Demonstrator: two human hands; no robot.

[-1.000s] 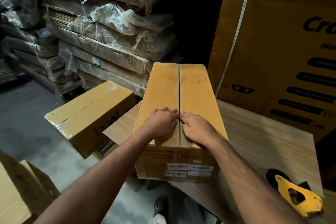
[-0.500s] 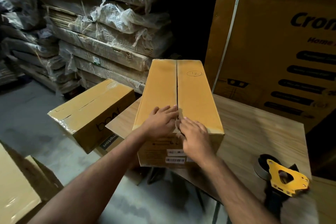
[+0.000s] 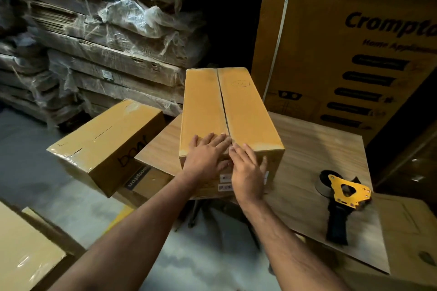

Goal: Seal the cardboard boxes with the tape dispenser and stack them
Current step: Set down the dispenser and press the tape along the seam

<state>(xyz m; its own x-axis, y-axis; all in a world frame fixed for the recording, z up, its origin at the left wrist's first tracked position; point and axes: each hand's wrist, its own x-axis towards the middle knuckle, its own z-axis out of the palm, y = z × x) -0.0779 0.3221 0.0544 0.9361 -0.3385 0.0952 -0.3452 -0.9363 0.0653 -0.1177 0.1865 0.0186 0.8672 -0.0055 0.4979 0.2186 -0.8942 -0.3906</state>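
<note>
A long cardboard box (image 3: 227, 111) stands on a wooden table (image 3: 314, 149), both hands pressed flat at its near end beside the centre seam: the left hand (image 3: 205, 158) with fingers straight on top, the right hand (image 3: 247, 170) seemingly spread over the front edge. A yellow tape dispenser (image 3: 343, 198) lies untouched on the table, well to the right.

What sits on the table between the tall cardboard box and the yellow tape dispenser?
Nothing: in the head view only bare wood-grain tabletop separates the tall tan cardboard box from the yellow-and-black tape dispenser.
</note>
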